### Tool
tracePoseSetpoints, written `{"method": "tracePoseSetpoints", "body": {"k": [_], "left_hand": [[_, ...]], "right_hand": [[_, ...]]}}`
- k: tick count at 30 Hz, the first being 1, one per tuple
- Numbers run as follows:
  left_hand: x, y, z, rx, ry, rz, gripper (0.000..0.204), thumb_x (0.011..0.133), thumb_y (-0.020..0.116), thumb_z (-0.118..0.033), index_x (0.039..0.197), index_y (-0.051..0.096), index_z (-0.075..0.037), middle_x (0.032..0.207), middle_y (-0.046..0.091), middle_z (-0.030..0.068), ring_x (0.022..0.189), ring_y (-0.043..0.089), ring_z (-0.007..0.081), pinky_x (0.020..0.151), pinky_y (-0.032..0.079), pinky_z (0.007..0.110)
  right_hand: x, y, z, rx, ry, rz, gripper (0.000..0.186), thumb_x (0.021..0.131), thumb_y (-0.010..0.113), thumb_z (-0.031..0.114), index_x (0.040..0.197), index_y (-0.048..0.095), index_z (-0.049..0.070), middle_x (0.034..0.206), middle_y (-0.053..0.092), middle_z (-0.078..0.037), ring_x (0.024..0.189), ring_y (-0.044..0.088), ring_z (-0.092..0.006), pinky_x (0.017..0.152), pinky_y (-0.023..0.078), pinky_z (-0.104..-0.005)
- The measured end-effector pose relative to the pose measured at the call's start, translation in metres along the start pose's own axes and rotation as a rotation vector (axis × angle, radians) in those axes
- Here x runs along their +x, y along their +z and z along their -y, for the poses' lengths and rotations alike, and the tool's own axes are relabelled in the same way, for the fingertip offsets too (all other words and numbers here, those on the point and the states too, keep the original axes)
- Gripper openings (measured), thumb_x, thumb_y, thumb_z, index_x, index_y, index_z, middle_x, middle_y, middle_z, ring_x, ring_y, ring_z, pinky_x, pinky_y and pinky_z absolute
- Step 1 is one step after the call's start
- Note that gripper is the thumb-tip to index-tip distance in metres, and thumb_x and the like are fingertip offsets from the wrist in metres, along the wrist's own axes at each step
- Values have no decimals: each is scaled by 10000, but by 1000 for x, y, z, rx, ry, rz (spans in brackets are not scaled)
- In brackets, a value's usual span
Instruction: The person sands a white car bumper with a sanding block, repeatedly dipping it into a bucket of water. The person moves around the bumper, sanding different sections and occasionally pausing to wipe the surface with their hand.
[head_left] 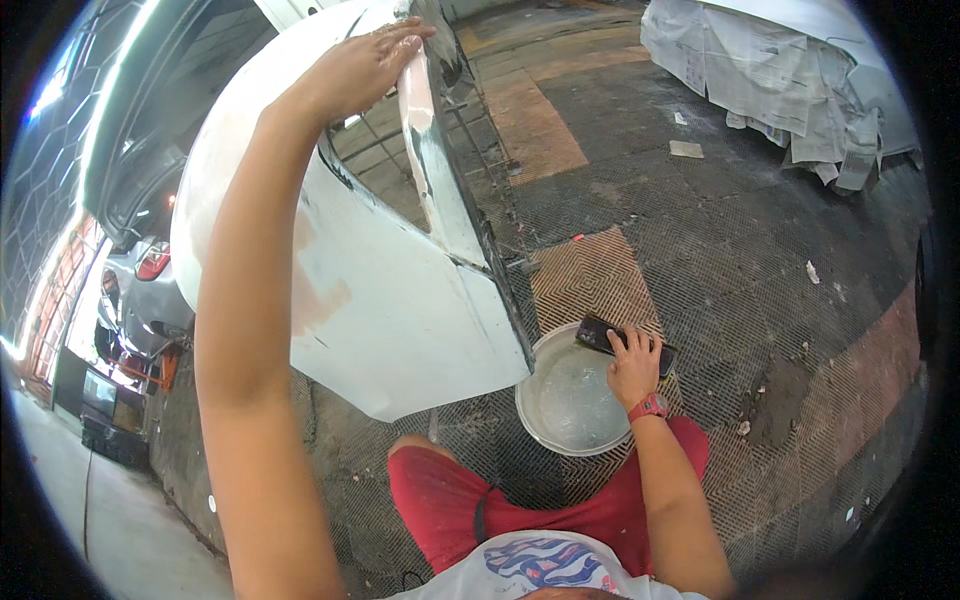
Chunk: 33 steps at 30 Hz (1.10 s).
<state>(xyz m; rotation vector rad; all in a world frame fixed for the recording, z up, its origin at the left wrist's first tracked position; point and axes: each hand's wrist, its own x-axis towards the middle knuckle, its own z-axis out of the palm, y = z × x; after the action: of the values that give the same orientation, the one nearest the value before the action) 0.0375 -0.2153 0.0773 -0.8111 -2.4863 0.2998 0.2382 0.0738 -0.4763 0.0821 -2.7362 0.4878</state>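
Note:
A white car body panel [400,320] stands upright in front of me, with pinkish filler patches and a frame-like opening near its top. My left hand [365,65] lies on the upper frame of this panel, fingers stretched out and wet-looking. Low on the right, my right hand [634,370] grips a black sanding block [597,335] from above, over the right rim of a round white bucket [526,415]. Cloudy water [572,400] fills part of the bucket. The underside of the block is hidden.
Dark and tan ribbed mats [590,270] cover the floor around the bucket. A car body masked in paper [770,90] stands at the far right. To the left is a silver car [150,290]. My knees in red shorts [440,500] flank the bucket's near side.

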Motion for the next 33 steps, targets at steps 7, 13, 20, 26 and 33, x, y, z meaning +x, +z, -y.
{"method": "tracePoseSetpoints", "body": {"k": [7, 13, 20, 26, 33], "left_hand": [[-78, -16, -27, 25, 125, 54, 734, 1117, 431, -765, 1710, 523, -342, 1824, 419, 51, 1631, 469, 352, 1394, 315, 558], [-108, -17, -29, 176, 233, -24, 735, 1032, 639, -746, 1250, 800, -63, 1194, 751, 202, 1159, 717, 394, 1346, 365, 556], [-111, 2, -24, 118, 309, -171, 750, 952, 774, -734, 675, 787, -37, 635, 662, 124, 744, 613, 298, 975, 536, 444], [-112, 11, -27, 66, 263, -234, 812, 903, 771, -820, 674, 804, -42, 618, 688, 102, 766, 657, 284, 978, 556, 426], [-111, 6, -31, 77, 219, -181, 821, 895, 770, -826, 696, 819, -31, 623, 697, 104, 787, 675, 297, 1008, 563, 414]], "right_hand": [[-2, 1, -2, -75, -143, 0, 588, 878, 798, 142, 1463, 738, 152, 1505, 655, -135, 1436, 575, -346, 1292, 330, -601], [-16, 63, 22, -292, -651, 494, 437, 989, 673, 195, 1406, 799, 219, 1472, 696, -137, 1403, 625, -363, 1253, 362, -645], [-30, 189, 48, -529, -216, 1187, 454, 1081, 579, 282, 1486, 763, 189, 1582, 682, -164, 1459, 643, -406, 1217, 459, -664], [-70, 200, 17, -285, -259, 1071, 505, 1047, 588, 304, 1482, 761, 115, 1550, 715, -177, 1431, 689, -356, 1218, 523, -548], [20, 40, 65, -496, -704, 687, 294, 872, 777, 251, 1127, 882, 150, 1199, 823, -143, 1214, 743, -369, 1074, 517, -545]]}}
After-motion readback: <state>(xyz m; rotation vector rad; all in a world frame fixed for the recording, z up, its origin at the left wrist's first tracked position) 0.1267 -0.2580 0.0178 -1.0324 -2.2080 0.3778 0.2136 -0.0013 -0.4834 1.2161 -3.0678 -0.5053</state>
